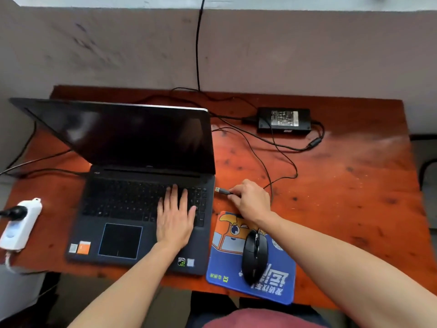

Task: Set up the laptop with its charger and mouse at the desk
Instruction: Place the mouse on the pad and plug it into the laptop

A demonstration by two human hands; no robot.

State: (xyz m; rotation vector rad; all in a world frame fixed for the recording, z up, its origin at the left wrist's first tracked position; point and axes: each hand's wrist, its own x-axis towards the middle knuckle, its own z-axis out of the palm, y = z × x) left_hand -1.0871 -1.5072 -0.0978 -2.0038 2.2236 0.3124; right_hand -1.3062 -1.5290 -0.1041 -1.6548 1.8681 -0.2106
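Observation:
A dark laptop [123, 202] stands with its lid up and its screen black on the reddish wooden desk [343, 197]. My left hand [176, 215] lies flat on the right part of its keyboard, fingers spread. My right hand [251, 200] pinches the mouse's USB plug [222, 191], whose metal tip points at the laptop's right edge, a small gap away. The black mouse [255, 255] rests on a blue printed mouse pad [250, 259]. The black charger brick [283, 120] lies at the back of the desk, its cables looping across the wood.
A white power strip [20, 224] with a black plug in it lies at the desk's left edge. A black cable [197, 48] runs up the wall behind. Other cables trail off the left side. The desk's right half is bare wood.

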